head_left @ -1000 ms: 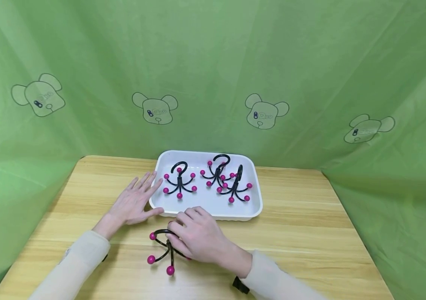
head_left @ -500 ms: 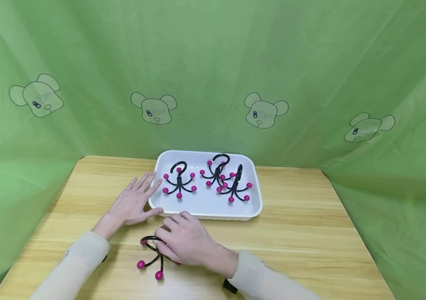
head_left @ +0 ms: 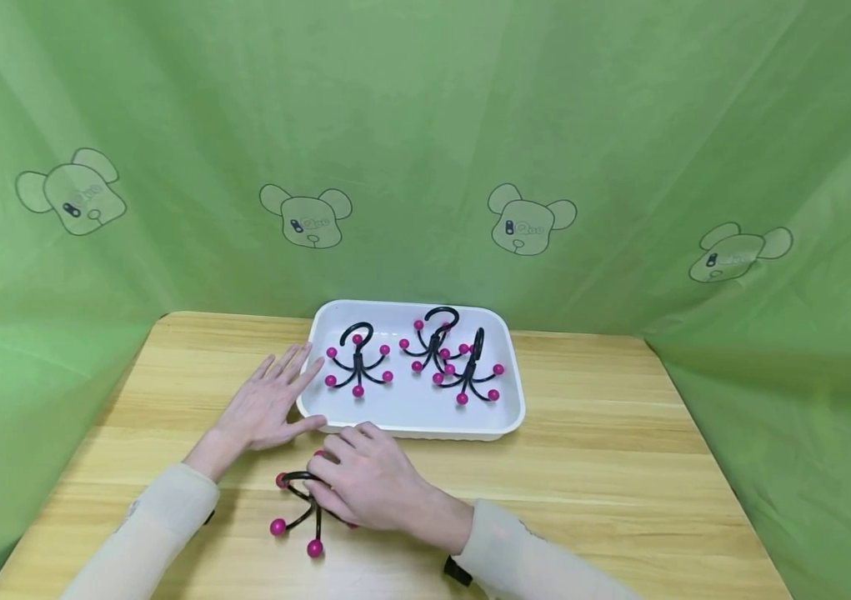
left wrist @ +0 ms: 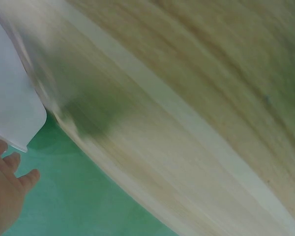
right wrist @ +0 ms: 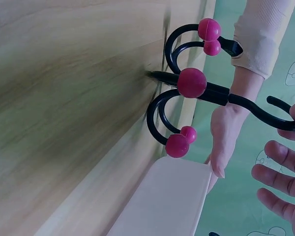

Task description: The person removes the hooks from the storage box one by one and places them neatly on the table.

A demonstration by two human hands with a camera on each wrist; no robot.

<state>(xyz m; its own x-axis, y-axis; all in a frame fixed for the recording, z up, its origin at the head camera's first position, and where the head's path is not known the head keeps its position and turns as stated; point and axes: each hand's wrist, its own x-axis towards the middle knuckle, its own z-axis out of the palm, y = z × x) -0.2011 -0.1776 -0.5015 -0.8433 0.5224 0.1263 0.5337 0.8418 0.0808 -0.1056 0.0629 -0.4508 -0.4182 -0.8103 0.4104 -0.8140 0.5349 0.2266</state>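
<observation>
A black multi-arm hanging hook [head_left: 317, 517] with pink ball tips stands on the table before the tray. My right hand [head_left: 372, 479] pinches the curved top of this hook [right wrist: 216, 93] between thumb and forefinger; the other fingers are loosely bent in the right wrist view. With fingers spread, my left hand [head_left: 267, 404] rests on the left rim of a white tray [head_left: 410, 417]. In the left wrist view, fingertips of the left hand [left wrist: 7, 191] show at the tray's edge. Three similar hooks stand in the tray: one at left [head_left: 358, 367], one behind [head_left: 434, 346], one at right [head_left: 470, 375].
The wooden table [head_left: 590, 467] extends on both sides of the tray. A green curtain [head_left: 425, 150] with printed bear heads hangs behind and beside it. The two right-hand hooks in the tray stand close, their arms overlapping in view.
My right hand has carried the held hook a little to the left and toward the front, then nearly stopped. The left hand and the tray have stayed put.
</observation>
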